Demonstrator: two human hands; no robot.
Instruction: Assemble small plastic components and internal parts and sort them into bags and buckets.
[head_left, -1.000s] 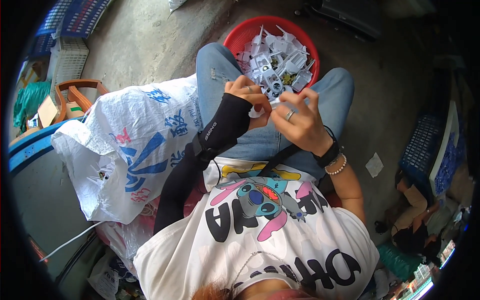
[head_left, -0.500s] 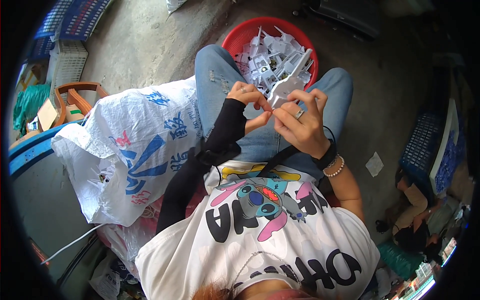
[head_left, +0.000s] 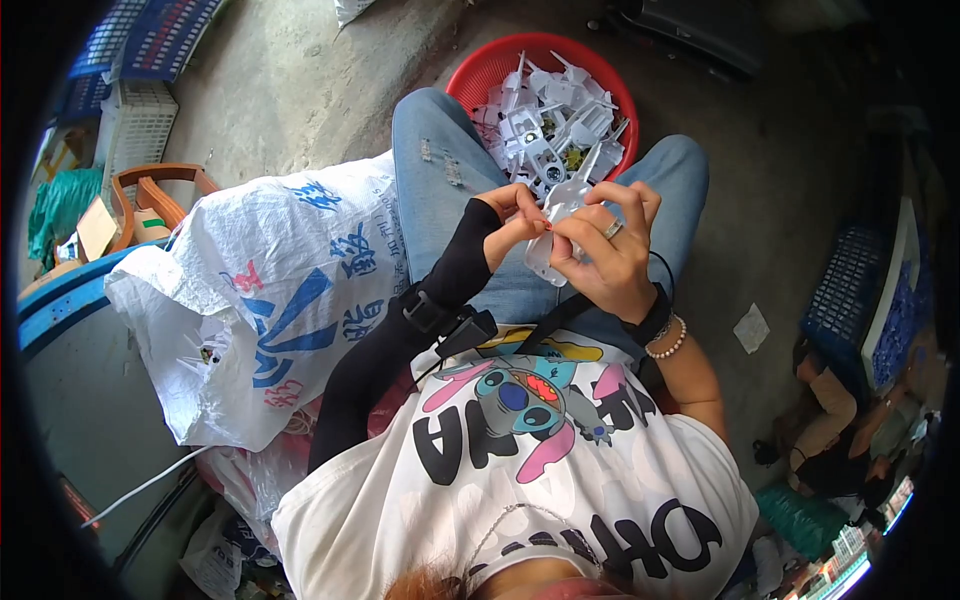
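Above my lap, a white plastic part [head_left: 541,262] with a long thin tip is held in my right hand [head_left: 612,255], its fingers bent around it. The thin end points up toward the basket. My left hand [head_left: 512,228], in a black fingerless sleeve, pinches thumb and forefinger together against the part's edge. A tiny reddish spot shows at those fingertips; what it is cannot be made out. Just beyond, a red plastic basket [head_left: 463,85] between my knees holds several similar white parts [head_left: 545,120], some with small circuit pieces.
A big white woven sack [head_left: 290,260] with blue markings stands against my left leg. Farther left are a brown curved frame [head_left: 150,195] and stacked crates [head_left: 140,120]. A blue crate [head_left: 845,285] is at the right, with a paper scrap [head_left: 751,329] on the concrete floor.
The white part has turned and come down nearer my lap, its wide end now below my fingers. My left hand has shifted slightly, still pinching beside my right hand.
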